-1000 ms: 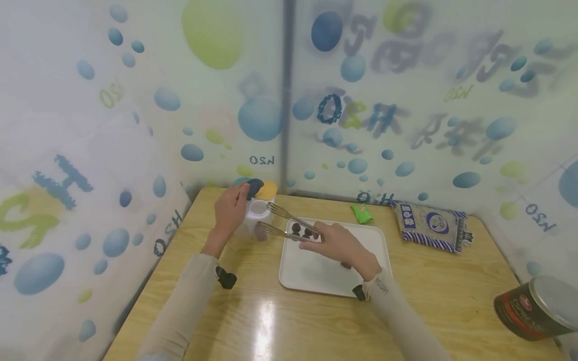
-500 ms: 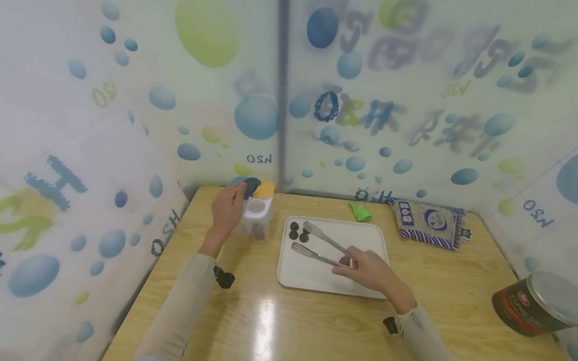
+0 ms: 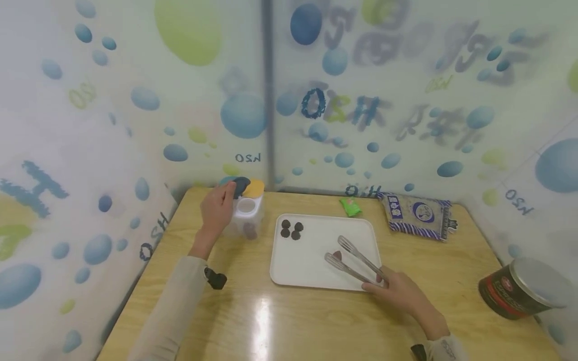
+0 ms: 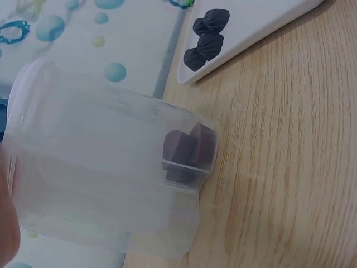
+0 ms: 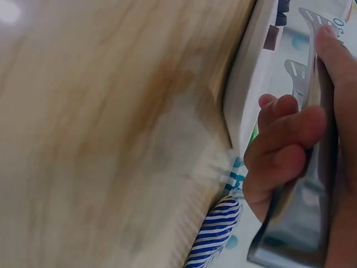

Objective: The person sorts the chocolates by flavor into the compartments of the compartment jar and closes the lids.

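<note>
My left hand point(image 3: 215, 210) pinches the raised dark blue lid flap point(image 3: 242, 186) of a clear plastic storage canister point(image 3: 251, 220), whose round opening beneath shows uncovered. Several dark purple-brown chunks point(image 4: 181, 146) lie at the bottom of one compartment in the left wrist view. In my right hand point(image 3: 404, 293) are metal tongs point(image 3: 359, 254), spread apart over the white tray point(image 3: 307, 268). One small purple-brown chunk point(image 3: 337, 255) lies on the tray between the tong tips. Several dark ridged balls point(image 3: 295, 235) sit in the tray's far left corner.
Behind the tray lies a small green packet point(image 3: 350, 206). A blue-and-white striped bag point(image 3: 417, 215) rests at the back right, and a dark espresso can point(image 3: 508, 291) stands at the right edge. Patterned walls point(image 3: 338, 115) enclose the wooden table point(image 3: 226, 311).
My right hand has drawn the tongs back from the canister's side, rightward and nearer, to the lone chunk on the tray. My left hand stays on the lid flap.
</note>
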`<move>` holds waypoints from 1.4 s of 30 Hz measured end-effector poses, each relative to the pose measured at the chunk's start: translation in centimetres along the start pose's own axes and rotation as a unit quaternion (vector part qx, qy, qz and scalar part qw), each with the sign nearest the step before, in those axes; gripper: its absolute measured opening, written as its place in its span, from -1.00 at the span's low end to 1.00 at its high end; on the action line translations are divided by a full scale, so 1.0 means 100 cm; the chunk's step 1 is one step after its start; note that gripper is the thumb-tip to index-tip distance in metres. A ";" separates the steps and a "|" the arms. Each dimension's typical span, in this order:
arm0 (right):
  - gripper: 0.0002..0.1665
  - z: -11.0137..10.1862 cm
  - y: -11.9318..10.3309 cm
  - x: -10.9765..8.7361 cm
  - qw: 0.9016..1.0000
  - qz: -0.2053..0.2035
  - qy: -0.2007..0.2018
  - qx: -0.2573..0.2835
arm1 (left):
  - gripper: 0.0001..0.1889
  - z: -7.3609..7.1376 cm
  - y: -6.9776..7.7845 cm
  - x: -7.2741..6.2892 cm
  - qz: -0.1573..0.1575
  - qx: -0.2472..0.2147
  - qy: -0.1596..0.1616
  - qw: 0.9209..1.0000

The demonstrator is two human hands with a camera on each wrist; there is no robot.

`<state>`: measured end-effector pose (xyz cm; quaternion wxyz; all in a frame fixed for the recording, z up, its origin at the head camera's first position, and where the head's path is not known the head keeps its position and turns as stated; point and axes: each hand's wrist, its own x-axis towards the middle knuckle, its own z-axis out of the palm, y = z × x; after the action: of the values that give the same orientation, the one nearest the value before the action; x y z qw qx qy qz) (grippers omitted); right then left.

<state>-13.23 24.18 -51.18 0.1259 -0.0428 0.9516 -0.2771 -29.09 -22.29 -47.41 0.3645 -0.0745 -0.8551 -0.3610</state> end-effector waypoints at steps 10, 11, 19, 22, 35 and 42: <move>-0.42 0.005 0.013 -0.003 1.000 0.017 -0.007 -0.015 | -0.41 -0.005 0.000 -0.001 -0.013 -0.010 -0.018 1.000; -0.42 0.005 0.013 -0.003 1.000 0.014 -0.006 -0.020 | -0.42 -0.004 0.000 -0.001 -0.013 -0.011 -0.019 1.000; -0.44 0.005 0.014 -0.001 0.998 -0.003 0.001 -0.065 | -0.44 -0.003 -0.001 -0.001 -0.015 -0.016 -0.021 1.000; -0.47 0.005 0.013 0.001 0.997 -0.013 0.006 -0.076 | -0.43 -0.004 -0.001 -0.001 -0.016 -0.015 -0.022 1.000; -0.55 0.004 0.008 0.006 0.997 -0.037 0.012 -0.068 | -0.44 -0.004 0.000 -0.003 -0.003 -0.019 -0.012 1.000; -0.54 -0.001 -0.001 0.013 0.998 -0.041 0.009 -0.055 | -0.43 -0.003 -0.001 -0.003 0.005 -0.017 -0.005 1.000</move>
<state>-14.49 23.93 -51.32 0.1034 -0.0859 0.9640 -0.2292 -28.74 -22.55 -47.47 0.3609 -0.0865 -0.8501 -0.3736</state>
